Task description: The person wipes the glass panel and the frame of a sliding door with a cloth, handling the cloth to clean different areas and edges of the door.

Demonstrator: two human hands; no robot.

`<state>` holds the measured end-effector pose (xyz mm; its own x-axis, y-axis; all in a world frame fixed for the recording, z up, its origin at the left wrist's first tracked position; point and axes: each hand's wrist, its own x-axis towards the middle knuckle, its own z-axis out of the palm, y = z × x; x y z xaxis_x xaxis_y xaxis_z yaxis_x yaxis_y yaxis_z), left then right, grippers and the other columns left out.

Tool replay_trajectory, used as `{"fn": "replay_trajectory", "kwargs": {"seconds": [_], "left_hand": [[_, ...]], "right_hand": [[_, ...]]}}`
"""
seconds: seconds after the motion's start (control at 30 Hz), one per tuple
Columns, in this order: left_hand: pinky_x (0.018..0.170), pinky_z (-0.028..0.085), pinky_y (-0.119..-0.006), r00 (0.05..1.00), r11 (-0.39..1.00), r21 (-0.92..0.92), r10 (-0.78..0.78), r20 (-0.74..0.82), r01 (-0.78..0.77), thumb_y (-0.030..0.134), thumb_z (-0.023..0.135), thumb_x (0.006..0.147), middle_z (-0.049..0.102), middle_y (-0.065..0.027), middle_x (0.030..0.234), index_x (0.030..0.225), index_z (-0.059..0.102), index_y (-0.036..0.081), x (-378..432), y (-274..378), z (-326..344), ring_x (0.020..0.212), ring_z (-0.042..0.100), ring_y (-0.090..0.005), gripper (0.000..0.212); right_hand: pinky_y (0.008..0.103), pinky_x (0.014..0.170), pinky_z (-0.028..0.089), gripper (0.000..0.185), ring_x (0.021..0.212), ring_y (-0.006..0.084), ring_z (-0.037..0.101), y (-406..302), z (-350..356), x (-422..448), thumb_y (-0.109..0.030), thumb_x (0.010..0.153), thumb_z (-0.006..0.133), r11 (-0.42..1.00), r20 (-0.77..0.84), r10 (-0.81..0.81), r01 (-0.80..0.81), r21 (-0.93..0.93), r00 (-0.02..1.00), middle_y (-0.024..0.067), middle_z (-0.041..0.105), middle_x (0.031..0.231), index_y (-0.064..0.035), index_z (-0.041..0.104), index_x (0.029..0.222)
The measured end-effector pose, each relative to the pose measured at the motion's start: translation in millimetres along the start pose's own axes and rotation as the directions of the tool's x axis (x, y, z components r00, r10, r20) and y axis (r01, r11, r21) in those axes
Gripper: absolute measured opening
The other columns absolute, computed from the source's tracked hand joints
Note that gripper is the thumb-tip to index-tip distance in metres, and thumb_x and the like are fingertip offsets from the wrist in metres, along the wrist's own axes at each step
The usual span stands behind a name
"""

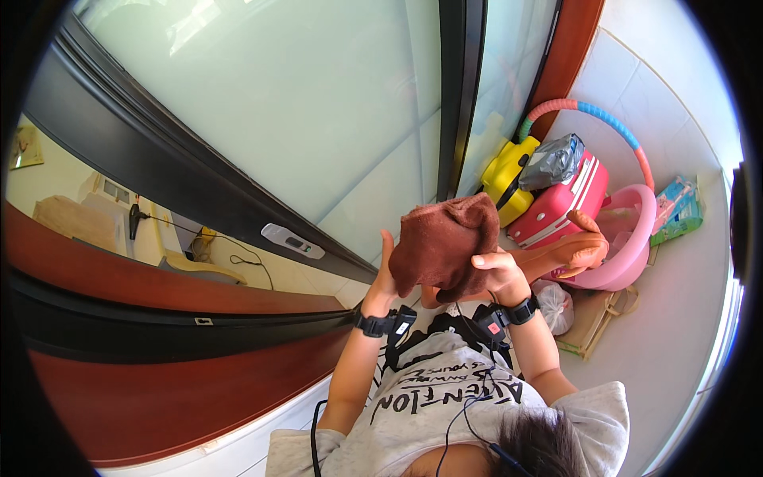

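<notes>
A folded brown cloth (444, 244) with a soft, towel-like nap is held up in front of me, between both hands. My right hand (503, 271) grips its right edge, the thumb lying across the front. At the cloth's left side is my left hand (384, 277), thumb raised and apart; its fingers run behind the cloth and are hidden. A loose fold hangs at the bottom. Just beyond the cloth stands a glass sliding door panel (286, 107) in a dark frame. Its grey latch plate (293, 241) is to the left of my left hand.
On the right are a yellow case (509, 179), a pink-red suitcase (554, 208), a grey plastic bag (551, 161), an orange animal-shaped toy (560, 253), a pink tub (635, 268) and a coloured hoop (596, 113). Through the opening at left lies a black hair dryer (135, 220) with its cord.
</notes>
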<state>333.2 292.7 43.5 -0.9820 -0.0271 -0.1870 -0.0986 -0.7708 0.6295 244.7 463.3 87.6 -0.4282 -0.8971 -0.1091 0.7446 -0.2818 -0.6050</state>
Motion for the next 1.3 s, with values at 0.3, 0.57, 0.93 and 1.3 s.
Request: {"fn": "replay_trajectory", "kwargs": {"seconds": [0.3, 0.57, 0.93, 1.3], "left_hand": [[0.096, 0.032, -0.034, 0.996, 0.996, 0.078, 0.036, 0.079, -0.042, 0.057, 0.046, 0.078, 0.040, -0.0096, 0.125, 0.127, 0.030, 0.003, -6, 2, 7, 0.114, 0.040, -0.0200, 0.075], [0.093, 0.034, -0.034, 0.969, 0.994, 0.008, -0.112, 0.218, 0.113, 0.039, 0.061, 0.076, 0.045, -0.0075, 0.120, 0.124, 0.035, 0.003, -9, -7, -3, 0.109, 0.044, -0.0185, 0.065], [0.085, 0.038, -0.027, 0.991, 0.939, 0.321, 0.132, -0.005, -0.123, 0.024, 0.055, 0.084, 0.053, -0.0039, 0.108, 0.114, 0.047, 0.003, -11, 16, 26, 0.098, 0.048, -0.0117, 0.038], [0.081, 0.039, -0.025, 0.961, 0.564, 0.793, 0.259, 0.094, -0.230, 0.016, 0.054, 0.084, 0.059, -0.0057, 0.096, 0.103, 0.052, -0.005, -29, 53, 71, 0.088, 0.051, -0.0097, 0.029]], "right_hand": [[0.0380, 0.096, 0.030, 0.065, 0.112, 0.0268, 0.039, 0, -6, -10, -0.014, 0.072, 0.063, 0.995, -0.092, 0.102, -0.102, 0.013, 0.990, 0.0148, 0.041, 0.121, 0.0021, 0.029, 0.125], [0.0362, 0.092, 0.035, 0.062, 0.109, 0.0232, 0.042, -5, 7, -17, -0.014, 0.073, 0.063, 0.984, -0.150, 0.090, -0.111, -0.137, 0.985, 0.0125, 0.043, 0.120, -0.0012, 0.031, 0.125], [0.0242, 0.078, 0.042, 0.033, 0.086, 0.0111, 0.053, 23, -16, -11, -0.011, 0.077, 0.061, 0.857, -0.270, -0.309, 0.144, -0.495, 0.912, 0.0032, 0.057, 0.094, 0.0018, 0.050, 0.105], [0.0307, 0.096, 0.029, 0.041, 0.109, 0.0183, 0.045, 19, -45, -11, -0.024, 0.086, 0.047, 0.962, -0.132, -0.173, 0.139, -0.233, 0.976, 0.0090, 0.049, 0.118, 0.0021, 0.043, 0.118]]}}
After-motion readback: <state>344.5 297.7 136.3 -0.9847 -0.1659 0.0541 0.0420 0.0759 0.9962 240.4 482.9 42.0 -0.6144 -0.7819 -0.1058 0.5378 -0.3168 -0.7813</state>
